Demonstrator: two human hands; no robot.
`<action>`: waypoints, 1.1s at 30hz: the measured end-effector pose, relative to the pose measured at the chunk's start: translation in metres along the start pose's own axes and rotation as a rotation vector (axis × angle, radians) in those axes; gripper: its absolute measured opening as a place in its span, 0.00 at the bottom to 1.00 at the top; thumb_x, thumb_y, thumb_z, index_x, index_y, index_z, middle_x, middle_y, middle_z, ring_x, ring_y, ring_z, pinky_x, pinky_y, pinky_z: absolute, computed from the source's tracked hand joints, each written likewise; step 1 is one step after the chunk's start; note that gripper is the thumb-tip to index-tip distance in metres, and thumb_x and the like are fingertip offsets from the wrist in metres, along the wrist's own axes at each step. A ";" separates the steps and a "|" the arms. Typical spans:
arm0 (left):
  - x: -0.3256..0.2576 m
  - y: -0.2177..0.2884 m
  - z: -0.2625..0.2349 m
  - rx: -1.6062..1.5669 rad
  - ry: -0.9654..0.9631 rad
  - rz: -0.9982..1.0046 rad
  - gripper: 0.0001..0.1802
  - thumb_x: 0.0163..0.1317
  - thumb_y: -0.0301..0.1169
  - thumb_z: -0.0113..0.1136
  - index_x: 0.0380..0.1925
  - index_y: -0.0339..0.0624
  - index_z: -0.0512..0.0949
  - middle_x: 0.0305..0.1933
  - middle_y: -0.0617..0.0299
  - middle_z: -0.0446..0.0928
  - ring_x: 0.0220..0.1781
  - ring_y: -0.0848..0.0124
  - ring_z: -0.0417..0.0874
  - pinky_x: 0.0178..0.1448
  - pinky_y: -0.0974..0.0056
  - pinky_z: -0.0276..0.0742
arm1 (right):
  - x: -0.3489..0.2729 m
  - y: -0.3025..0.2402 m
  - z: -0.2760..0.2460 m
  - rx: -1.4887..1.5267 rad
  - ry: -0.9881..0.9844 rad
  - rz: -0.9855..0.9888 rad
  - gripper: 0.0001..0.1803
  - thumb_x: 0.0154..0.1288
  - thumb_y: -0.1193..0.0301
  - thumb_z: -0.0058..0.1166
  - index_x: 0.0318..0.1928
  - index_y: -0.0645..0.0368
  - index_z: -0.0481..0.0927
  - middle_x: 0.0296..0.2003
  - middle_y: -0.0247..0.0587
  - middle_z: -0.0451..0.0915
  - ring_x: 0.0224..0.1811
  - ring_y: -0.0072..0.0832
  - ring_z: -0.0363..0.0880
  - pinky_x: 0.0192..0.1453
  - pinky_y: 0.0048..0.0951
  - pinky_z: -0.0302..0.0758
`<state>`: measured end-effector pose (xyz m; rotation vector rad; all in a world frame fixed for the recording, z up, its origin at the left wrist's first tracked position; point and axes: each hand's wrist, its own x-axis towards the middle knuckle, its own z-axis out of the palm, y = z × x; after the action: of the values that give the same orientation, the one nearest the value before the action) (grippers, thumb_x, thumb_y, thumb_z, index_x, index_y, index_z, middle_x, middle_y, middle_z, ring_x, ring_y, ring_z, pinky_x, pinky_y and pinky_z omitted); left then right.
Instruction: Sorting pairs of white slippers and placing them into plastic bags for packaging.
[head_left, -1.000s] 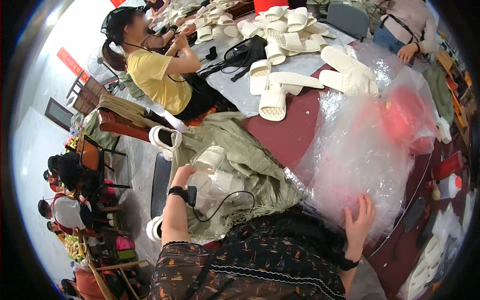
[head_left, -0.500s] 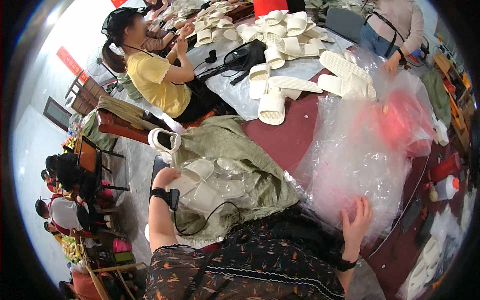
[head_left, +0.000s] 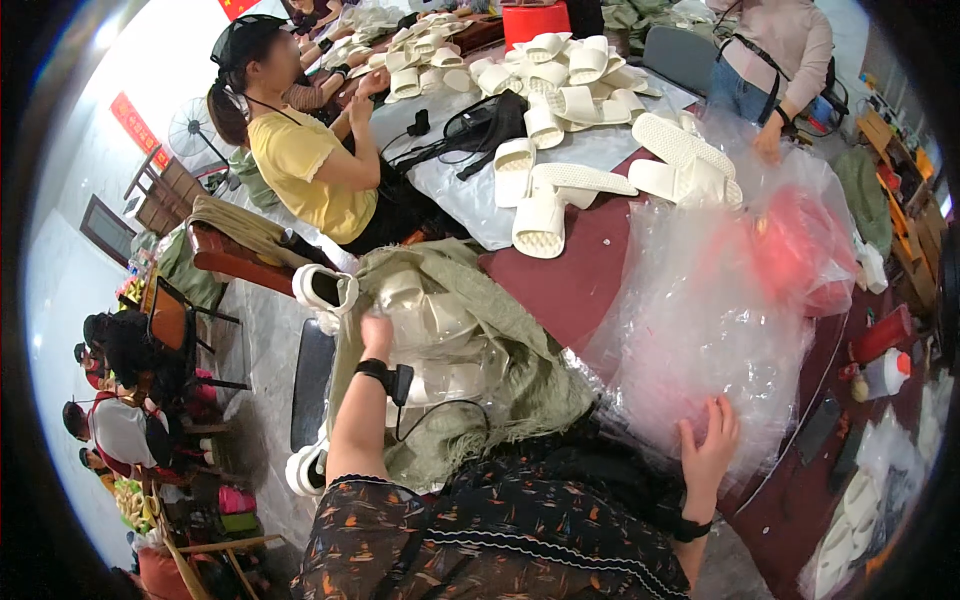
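Note:
My left hand (head_left: 376,333) is in the mouth of a green woven sack (head_left: 540,365), beside white slippers (head_left: 445,318) packed in clear plastic. Its fingers are foreshortened and mostly hidden, so I cannot tell whether they grip anything. To the right, my right hand (head_left: 712,432) lies with fingers apart on a stack of clear plastic bags (head_left: 690,350), holding nothing. The bags spread over the dark red tabletop (head_left: 560,285). A patch of red (head_left: 800,240) shows through the plastic at their far end.
Loose white slippers (head_left: 541,222) lie beyond the sack, with a larger slipper pile (head_left: 575,85) farther back. A person in yellow (head_left: 300,170) sits at the far left; another person (head_left: 785,60) stands at the far right. White-strapped shoes (head_left: 325,290) sit beside the sack; a bottle (head_left: 882,377) is at right.
My left hand has moved right and away from me, from the sack's left side into its mouth. More packed slippers show inside. My right hand stays on the plastic bags.

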<state>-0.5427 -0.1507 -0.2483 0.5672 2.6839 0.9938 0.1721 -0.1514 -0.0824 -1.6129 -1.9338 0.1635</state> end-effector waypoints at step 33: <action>-0.170 0.395 0.136 0.512 -0.153 0.919 0.45 0.40 0.47 0.77 0.58 0.38 0.72 0.55 0.45 0.76 0.54 0.43 0.78 0.58 0.49 0.79 | -0.007 -0.003 0.009 0.029 0.044 0.107 0.31 0.59 0.55 0.64 0.58 0.59 0.75 0.64 0.46 0.70 0.67 0.48 0.65 0.71 0.49 0.60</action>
<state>-0.2344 0.1298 -0.0760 1.9860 2.4957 0.3326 0.1656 -0.1559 -0.0910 -1.6874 -1.8052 0.1967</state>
